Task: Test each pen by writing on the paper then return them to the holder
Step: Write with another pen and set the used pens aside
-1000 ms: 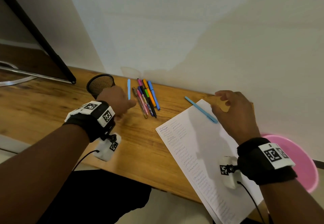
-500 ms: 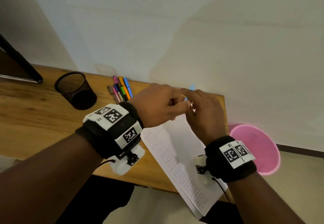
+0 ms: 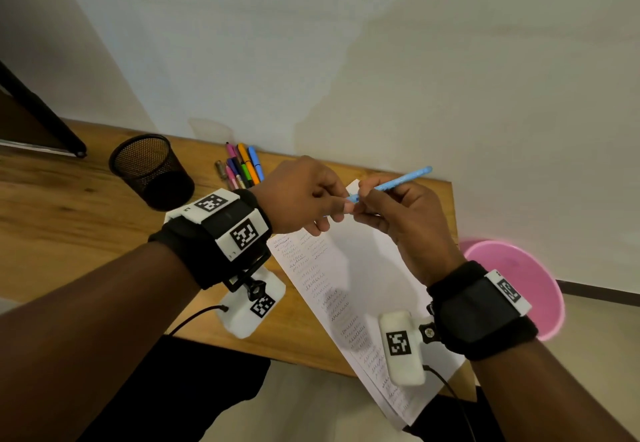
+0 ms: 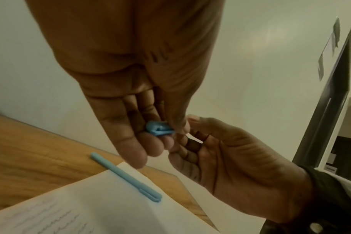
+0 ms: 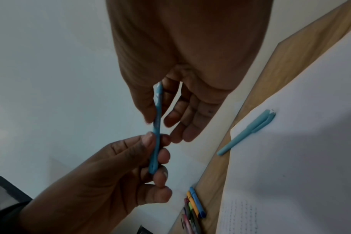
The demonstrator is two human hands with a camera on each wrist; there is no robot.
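Note:
Both hands hold one light blue pen (image 3: 394, 183) in the air above the far end of the white paper (image 3: 363, 275). My left hand (image 3: 341, 209) pinches its clip end (image 4: 158, 128). My right hand (image 3: 363, 199) grips the barrel (image 5: 156, 126), whose far end points up and right. A second light blue pen (image 4: 126, 175) lies across the paper's far corner (image 5: 247, 131), hidden by the hands in the head view. The black mesh holder (image 3: 149, 168) stands on the desk to the left with no pen showing above its rim. Several coloured pens (image 3: 242, 168) lie beside it.
The wooden desk (image 3: 69, 233) ends just right of the paper, and a pink bin (image 3: 519, 282) stands on the floor beyond that edge. A dark monitor edge (image 3: 34, 112) is at the far left. A white wall runs along the desk's back.
My left hand left the pens by the holder and moved right with a light blue pen. My right hand came to meet it, and both now hold that pen above the paper.

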